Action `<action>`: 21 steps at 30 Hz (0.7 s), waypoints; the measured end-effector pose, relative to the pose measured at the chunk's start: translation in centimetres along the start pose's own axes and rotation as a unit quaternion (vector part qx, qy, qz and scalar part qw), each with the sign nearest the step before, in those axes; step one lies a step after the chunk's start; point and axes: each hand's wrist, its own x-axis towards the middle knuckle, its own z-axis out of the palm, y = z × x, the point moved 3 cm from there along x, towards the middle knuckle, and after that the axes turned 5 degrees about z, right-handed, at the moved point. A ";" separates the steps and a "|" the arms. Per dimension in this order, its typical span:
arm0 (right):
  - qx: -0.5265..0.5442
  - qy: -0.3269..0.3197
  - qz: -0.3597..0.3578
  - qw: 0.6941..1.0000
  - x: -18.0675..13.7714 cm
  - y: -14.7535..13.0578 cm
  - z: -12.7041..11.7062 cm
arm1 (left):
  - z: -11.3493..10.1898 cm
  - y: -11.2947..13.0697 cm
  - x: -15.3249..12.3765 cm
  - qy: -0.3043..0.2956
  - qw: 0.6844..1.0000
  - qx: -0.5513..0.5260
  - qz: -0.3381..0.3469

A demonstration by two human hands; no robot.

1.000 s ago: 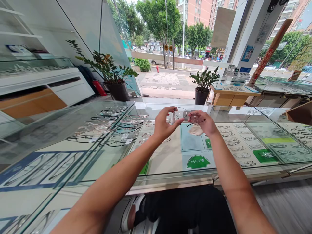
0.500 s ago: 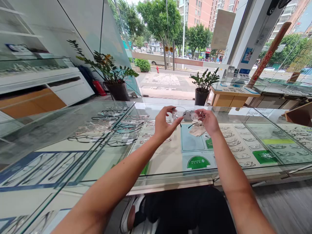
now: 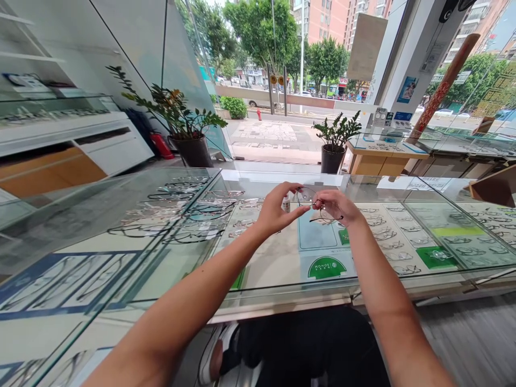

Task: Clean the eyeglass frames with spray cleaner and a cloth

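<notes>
A pair of thin-rimmed eyeglasses [image 3: 331,216] is held between my two hands above the glass counter. My left hand [image 3: 279,208] pinches the left lens rim between thumb and fingers. The fingers of my right hand [image 3: 337,205] are closed on the frame near the bridge. The glasses are tilted, with the right lens hanging lower. Just behind my left fingers stands a small white bottle [image 3: 286,203]. A pale cloth lies under the glasses, mostly hidden by them and my right hand.
The glass display counter [image 3: 262,269] holds rows of eyeglasses [image 3: 201,212] and a green MOHOE sign [image 3: 326,267]. Beyond it stand two potted plants [image 3: 193,150] [image 3: 334,156], a red fire extinguisher [image 3: 162,145] and a wooden cabinet [image 3: 385,161].
The glasses have turned from nearly level to tilted. My right hand has moved from the right end of the frame inward to the bridge, and my left hand has shifted slightly right and lower.
</notes>
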 end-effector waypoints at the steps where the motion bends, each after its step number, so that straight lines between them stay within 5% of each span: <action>1: -0.001 -0.008 0.005 1.000 0.0 0.1 0.0 | 0.0 0.0 0.0 -0.003 1.000 -0.001 0.002; 6: 0.020 -0.035 0.022 0.999 0.0 0.4 0.2 | 0.4 0.1 -0.5 0.011 1.000 0.009 0.017; 10: 0.100 -0.029 -0.002 0.995 0.1 0.1 -0.3 | 0.9 -0.5 -1.3 0.102 0.994 -0.009 0.031; 13: 0.207 0.005 -0.040 0.978 0.1 -0.5 -1.2 | 1.2 -1.5 -1.9 0.186 0.982 0.002 -0.015; 15: 0.276 0.031 -0.085 0.957 -0.1 -1.1 -1.9 | 1.8 -2.0 -1.9 0.192 0.978 0.021 -0.073; 17: 0.326 0.049 -0.137 0.934 -0.3 -1.6 -2.6 | 3.0 -2.2 -1.6 0.110 0.987 0.042 -0.111; 21: 0.359 0.067 -0.174 0.915 -0.5 -2.0 -3.2 | 7.4 -1.2 -1.1 -0.186 0.968 0.149 -0.079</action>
